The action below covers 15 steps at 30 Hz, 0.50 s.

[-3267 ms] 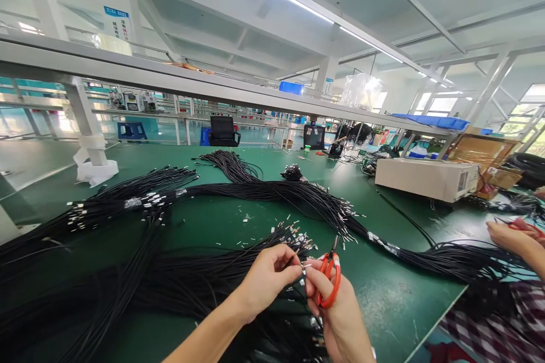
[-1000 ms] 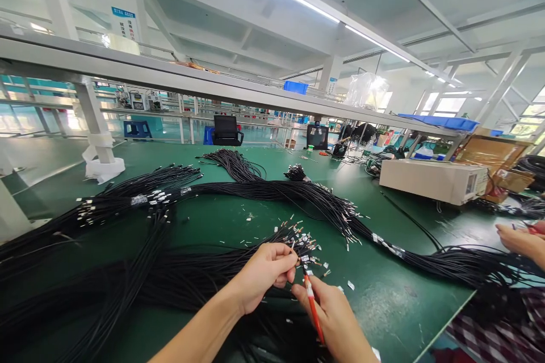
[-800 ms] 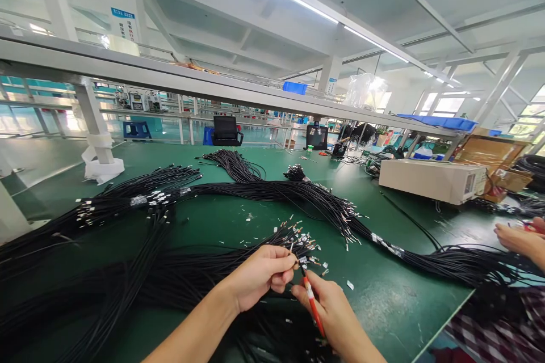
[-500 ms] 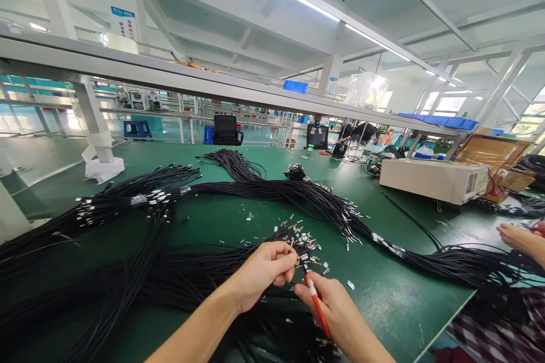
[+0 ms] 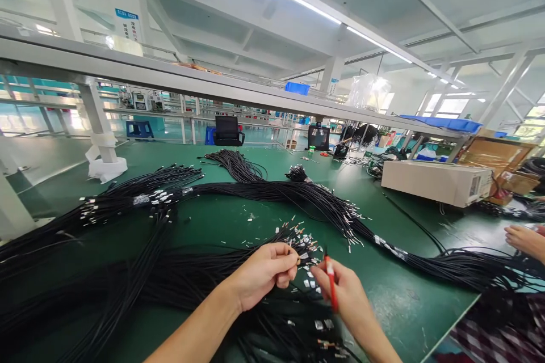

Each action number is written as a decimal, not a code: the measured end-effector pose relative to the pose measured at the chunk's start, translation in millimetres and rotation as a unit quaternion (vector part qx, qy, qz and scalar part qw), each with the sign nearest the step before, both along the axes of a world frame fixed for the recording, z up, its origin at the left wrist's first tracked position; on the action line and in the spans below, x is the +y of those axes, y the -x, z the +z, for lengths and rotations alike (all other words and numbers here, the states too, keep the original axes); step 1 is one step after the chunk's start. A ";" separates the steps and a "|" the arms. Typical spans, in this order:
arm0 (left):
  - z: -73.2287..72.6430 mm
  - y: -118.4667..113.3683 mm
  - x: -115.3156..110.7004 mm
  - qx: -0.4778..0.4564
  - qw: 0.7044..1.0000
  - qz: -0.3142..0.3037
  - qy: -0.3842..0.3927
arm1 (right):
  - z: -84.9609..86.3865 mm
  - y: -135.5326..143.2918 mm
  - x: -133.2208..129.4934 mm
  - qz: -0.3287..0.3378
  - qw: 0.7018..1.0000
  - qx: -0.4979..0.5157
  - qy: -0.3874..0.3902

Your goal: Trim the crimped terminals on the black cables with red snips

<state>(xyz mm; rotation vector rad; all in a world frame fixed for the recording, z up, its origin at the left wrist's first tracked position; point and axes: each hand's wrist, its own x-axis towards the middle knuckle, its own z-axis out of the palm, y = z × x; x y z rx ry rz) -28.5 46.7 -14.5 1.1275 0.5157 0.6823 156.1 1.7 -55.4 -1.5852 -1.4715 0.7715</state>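
Observation:
My left hand (image 5: 272, 266) is closed in a pinch on the end of a black cable, with a small light tip showing at the fingertips. To its right, my right hand (image 5: 343, 289) grips a slim red-handled tool (image 5: 331, 279) with a white band and a dark pointed tip. The tool points up and stands apart from the left fingers; motion blurs its exact kind. Behind and beneath both hands lies a bundle of black cables (image 5: 183, 272), its ends stripped and tagged with white labels (image 5: 305, 241).
More black cable bundles (image 5: 255, 189) cross the green table (image 5: 225, 218). At right stand a beige instrument box (image 5: 430, 181) and a cardboard box (image 5: 494, 159). A co-worker's hand (image 5: 525, 241) is at the right edge. A metal shelf beam (image 5: 204, 82) spans above.
My right hand has moved right, taking the red-handled tool away from the left fingertips and turning it more upright. My left hand stays nearly still in its pinch.

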 end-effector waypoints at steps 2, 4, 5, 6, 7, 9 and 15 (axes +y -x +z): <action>-1.6 -2.8 -1.4 0.003 1.000 0.005 -0.010 | 8.6 7.7 -4.6 -0.003 0.992 0.123 0.004; -2.1 -4.5 -2.6 0.012 1.000 0.009 -0.019 | 16.5 17.8 -7.5 0.000 0.973 0.233 -0.005; -1.9 -4.9 -3.2 0.018 1.000 0.010 -0.024 | 19.3 22.8 -8.1 -0.001 0.964 0.267 -0.014; -1.5 -5.2 -3.7 0.024 0.999 0.011 -0.028 | 21.1 27.5 -8.3 -0.002 0.959 0.282 -0.023; -1.1 -5.3 -4.1 0.029 0.999 0.011 -0.032 | 22.0 31.5 -8.2 -0.004 0.956 0.291 -0.029; -0.7 -5.3 -4.8 0.038 0.999 0.010 -0.038 | 21.6 37.3 -7.8 -0.012 0.952 0.303 -0.040; -1.3 -5.3 -6.5 0.052 0.998 -0.002 -0.043 | 18.2 40.0 -11.4 -0.040 0.945 0.321 -0.043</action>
